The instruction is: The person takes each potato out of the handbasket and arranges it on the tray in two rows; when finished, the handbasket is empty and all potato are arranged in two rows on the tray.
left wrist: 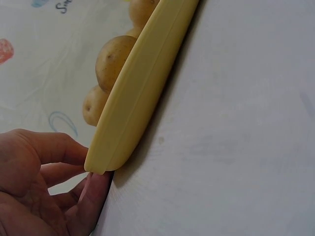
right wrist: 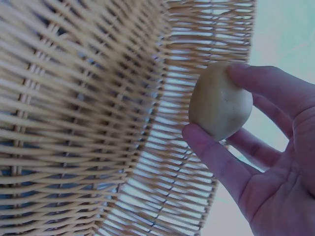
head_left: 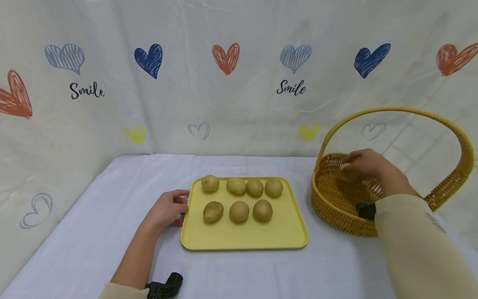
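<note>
Inside the wicker basket [head_left: 343,226], at the right, my right hand [head_left: 367,168] holds a potato [right wrist: 221,101] between thumb and fingertips, above the woven bottom. Most of that potato is hidden by the hand in the head view. A yellow tray [head_left: 242,238] lies on the table with several potatoes on it, in a back row and a front row; one front potato [head_left: 239,211] sits mid-row. At the tray's left rim, my left hand [head_left: 168,209] grips the edge, its thumb and fingers on either side of the rim in the left wrist view.
The basket's tall arched handle [head_left: 396,109] rises over my right forearm. White cloth [head_left: 231,274] covers the table. Behind it hangs a pale backdrop [head_left: 239,104] with hearts and lettering. A black wrist device [head_left: 164,286] is strapped to my left wrist.
</note>
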Available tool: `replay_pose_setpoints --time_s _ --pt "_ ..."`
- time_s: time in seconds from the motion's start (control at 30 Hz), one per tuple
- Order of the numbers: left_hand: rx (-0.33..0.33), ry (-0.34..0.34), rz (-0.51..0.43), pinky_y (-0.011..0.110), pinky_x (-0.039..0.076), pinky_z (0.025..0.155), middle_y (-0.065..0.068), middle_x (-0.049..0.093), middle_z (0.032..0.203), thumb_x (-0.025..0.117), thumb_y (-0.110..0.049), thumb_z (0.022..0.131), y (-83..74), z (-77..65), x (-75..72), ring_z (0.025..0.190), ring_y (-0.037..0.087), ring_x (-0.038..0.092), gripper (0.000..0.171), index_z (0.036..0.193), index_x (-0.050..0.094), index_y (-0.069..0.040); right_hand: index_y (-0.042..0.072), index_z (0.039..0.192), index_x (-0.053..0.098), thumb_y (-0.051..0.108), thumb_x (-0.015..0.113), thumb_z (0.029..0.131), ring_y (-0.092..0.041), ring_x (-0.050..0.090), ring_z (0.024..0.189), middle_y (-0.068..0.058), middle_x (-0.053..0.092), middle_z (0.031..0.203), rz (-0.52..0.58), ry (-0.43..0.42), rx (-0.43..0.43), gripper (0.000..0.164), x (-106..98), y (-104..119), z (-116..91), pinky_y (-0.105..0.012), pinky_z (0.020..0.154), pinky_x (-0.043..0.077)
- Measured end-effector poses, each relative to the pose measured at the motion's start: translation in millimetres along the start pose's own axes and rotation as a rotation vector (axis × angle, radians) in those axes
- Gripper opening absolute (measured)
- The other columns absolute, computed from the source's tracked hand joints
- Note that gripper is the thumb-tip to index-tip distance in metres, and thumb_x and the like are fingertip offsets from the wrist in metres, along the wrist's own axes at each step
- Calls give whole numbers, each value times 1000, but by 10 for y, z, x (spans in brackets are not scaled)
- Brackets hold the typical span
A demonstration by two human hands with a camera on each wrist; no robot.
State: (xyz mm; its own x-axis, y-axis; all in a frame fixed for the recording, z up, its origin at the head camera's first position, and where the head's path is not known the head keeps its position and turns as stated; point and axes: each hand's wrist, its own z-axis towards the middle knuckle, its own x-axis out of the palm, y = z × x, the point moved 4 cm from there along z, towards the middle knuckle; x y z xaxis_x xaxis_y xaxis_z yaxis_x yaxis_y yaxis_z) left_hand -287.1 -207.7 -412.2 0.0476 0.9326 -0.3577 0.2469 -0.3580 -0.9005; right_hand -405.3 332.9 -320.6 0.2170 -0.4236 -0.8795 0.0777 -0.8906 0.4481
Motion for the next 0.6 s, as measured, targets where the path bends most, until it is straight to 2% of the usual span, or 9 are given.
replay_pose_setpoints --time_s 0.13,0.3,0.47,0.53,0.6 --pt "1 1 2 35 61 66 14 55 121 60 2 89 -2 -8 -9 93 21 60 64 151 50 -6 -6 141 53 29 62 99 -34 70 91 -36 60 124 3 -23 -6 56 -37 73 -28 -49 77 60" --pt "-4 8 5 35 61 68 15 55 123 59 1 90 -8 -8 -5 94 21 61 64 152 49 -6 -3 145 51 36 60 101 -34 68 97 -29 65 119 22 -34 8 59 -97 156 -98 -48 78 58" --pt "-3 9 5 35 62 69 16 55 125 59 2 89 -1 3 -2 96 22 61 64 152 48 -6 0 149 47 44 60 102 -28 64 91 -10 68 93 121 -25 41 66 -125 216 -165 -41 79 53" --pt "-1 9 4 35 62 69 16 55 125 59 2 90 2 6 -1 96 22 61 64 152 48 -6 1 152 44 45 60 102 -24 65 92 -13 67 103 158 -25 48 68 -121 229 -186 -41 81 54" --pt "-1 9 3 35 61 68 16 55 125 58 2 90 5 6 -2 95 21 61 64 152 48 -5 1 154 42 46 60 103 -21 68 95 -20 64 119 201 -31 56 70 -111 239 -206 -43 84 57"
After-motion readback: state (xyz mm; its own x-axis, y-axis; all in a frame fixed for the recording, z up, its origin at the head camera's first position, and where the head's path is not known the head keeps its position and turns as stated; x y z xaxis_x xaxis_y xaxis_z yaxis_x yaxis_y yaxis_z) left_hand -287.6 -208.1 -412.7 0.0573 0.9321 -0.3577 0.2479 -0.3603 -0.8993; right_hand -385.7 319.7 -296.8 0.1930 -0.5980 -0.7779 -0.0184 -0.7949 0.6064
